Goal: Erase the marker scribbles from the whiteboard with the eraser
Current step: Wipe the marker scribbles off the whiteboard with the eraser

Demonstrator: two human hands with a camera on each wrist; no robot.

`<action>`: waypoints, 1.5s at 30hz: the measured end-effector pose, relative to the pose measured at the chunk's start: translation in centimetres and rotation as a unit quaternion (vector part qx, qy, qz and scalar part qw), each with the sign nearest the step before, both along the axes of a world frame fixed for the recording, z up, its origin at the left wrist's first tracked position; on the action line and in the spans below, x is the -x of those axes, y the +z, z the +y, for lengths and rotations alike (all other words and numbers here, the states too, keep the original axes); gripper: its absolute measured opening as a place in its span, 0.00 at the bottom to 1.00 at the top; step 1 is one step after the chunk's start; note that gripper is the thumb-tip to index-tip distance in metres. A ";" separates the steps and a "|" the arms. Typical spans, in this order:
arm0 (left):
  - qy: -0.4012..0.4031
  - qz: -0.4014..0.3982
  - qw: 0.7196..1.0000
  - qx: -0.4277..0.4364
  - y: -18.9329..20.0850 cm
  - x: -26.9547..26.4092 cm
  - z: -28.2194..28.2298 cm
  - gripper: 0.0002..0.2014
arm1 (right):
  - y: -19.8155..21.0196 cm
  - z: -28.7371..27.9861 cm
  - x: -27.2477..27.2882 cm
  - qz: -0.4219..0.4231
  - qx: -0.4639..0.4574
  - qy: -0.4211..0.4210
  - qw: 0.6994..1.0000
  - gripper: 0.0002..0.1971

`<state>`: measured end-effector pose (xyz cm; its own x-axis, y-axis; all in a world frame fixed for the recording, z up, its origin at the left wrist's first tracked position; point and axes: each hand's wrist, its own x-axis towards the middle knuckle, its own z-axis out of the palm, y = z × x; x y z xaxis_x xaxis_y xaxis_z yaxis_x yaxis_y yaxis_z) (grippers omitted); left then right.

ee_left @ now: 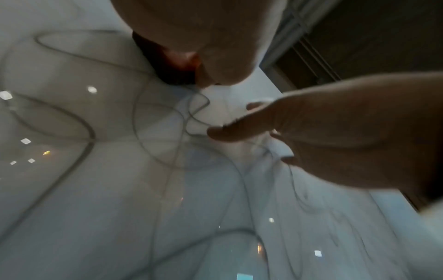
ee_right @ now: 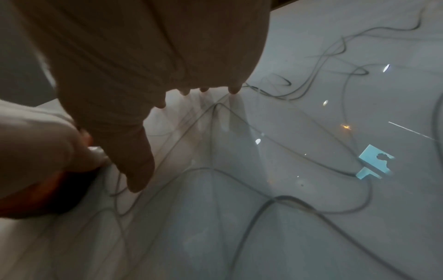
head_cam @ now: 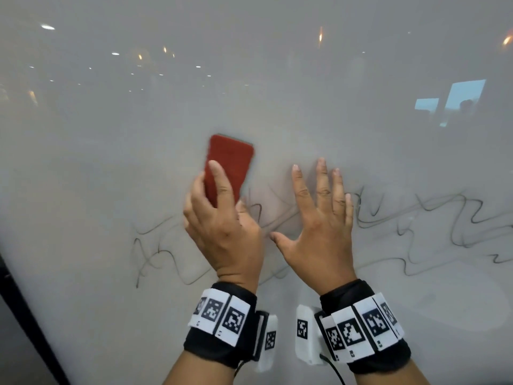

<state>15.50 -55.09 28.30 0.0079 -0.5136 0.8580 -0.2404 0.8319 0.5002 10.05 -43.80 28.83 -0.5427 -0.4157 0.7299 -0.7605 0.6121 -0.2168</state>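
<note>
A red eraser [head_cam: 229, 165] lies flat against the whiteboard [head_cam: 277, 93], and my left hand [head_cam: 219, 218] grips its lower end, fingers and thumb curled round it. In the left wrist view only a dark red corner of the eraser [ee_left: 177, 66] shows under my palm. Beside it, my right hand [head_cam: 319, 218] presses flat on the board with fingers spread straight. Black marker scribbles [head_cam: 416, 226] run in a wavy band across the board, passing under both hands; they also fill the right wrist view as scribbles [ee_right: 287, 199].
The board's dark frame edge [head_cam: 25, 309] runs diagonally at the lower left. Ceiling lights and a bright window [head_cam: 452, 101] reflect in the glossy surface above the scribbles. Both wrists carry black bands with tag markers.
</note>
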 end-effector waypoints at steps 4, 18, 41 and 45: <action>-0.024 -0.066 0.994 0.089 -1.2 0.0 0.6 0.38 | 0.0 0.2 0.2 -0.001 0.007 0.008 1.000 0.61; -0.070 -0.109 0.985 0.115 0.6 -1.0 0.9 0.40 | 0.9 0.4 0.5 0.019 0.121 0.077 0.990 0.55; -0.029 -0.299 0.954 0.011 2.1 -5.3 -3.3 0.60 | -1.7 -4.2 -0.7 0.070 0.289 0.062 0.953 0.35; -0.030 -0.298 0.954 0.011 2.1 -5.2 -3.4 0.59 | -2.9 -5.3 -1.3 0.089 0.232 0.082 0.965 0.34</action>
<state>20.70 -58.52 30.38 -0.5135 -0.4790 0.7120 -0.4282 0.8620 0.2711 11.32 -49.09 25.92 -0.3463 -0.0917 0.9336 -0.8896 0.3479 -0.2958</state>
